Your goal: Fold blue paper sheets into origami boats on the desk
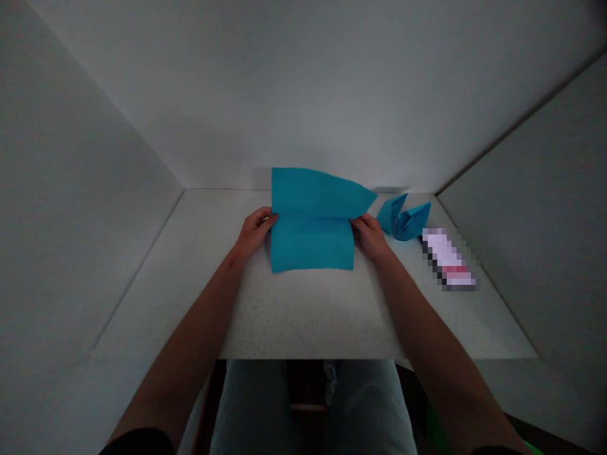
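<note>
Together, left hand point(254, 231) and right hand point(372, 237) pinch creased blue paper point(313, 243), one corner pointed.

In view are two hands point(253, 234) point(372, 239), two forearms point(199, 322) point(422, 309), one sheet of paper point(313, 243), what looks like one folded paper shape point(411, 224), one pixelated phone-like object point(444, 256), one table point(303, 319), two trouser legs point(256, 411) point(370, 411) and three walls point(85, 189) point(303, 82) point(535, 189).
</note>
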The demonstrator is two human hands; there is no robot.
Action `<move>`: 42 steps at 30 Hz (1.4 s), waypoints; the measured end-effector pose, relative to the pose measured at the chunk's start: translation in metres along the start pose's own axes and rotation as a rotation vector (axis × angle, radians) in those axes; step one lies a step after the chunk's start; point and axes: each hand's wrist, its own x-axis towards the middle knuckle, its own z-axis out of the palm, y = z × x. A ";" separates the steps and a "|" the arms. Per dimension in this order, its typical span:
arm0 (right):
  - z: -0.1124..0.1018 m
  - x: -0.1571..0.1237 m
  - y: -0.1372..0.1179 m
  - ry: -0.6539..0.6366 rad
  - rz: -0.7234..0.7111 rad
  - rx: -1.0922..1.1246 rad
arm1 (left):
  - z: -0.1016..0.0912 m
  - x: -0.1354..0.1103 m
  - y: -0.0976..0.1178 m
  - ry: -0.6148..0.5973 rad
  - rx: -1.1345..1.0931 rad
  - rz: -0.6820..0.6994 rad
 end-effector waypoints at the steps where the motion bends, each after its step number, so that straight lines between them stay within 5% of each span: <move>1: 0.000 0.000 0.000 -0.011 0.006 0.012 | -0.001 0.000 0.001 -0.005 0.013 -0.002; 12: 0.009 -0.004 -0.013 -0.099 -0.077 -0.065 | -0.001 -0.004 0.004 0.033 0.153 -0.081; 17: 0.008 -0.001 -0.009 -0.051 -0.120 -0.071 | -0.001 -0.002 -0.003 0.170 0.222 0.053; 22: 0.008 0.001 -0.005 -0.040 -0.133 -0.106 | 0.005 -0.009 0.008 0.182 0.523 0.134; 27: 0.016 -0.004 -0.014 -0.070 -0.171 -0.126 | 0.023 -0.026 0.028 -0.098 0.897 0.305; 31: 0.023 -0.014 -0.026 -0.216 -0.252 -0.299 | 0.032 -0.032 0.028 -0.276 0.968 0.289; 36: 0.026 -0.015 -0.027 -0.465 -0.506 -0.678 | 0.024 -0.029 0.019 -0.090 1.037 0.171; 42: 0.025 -0.017 -0.024 -0.463 -0.514 -0.810 | 0.013 -0.017 0.009 0.059 0.911 0.045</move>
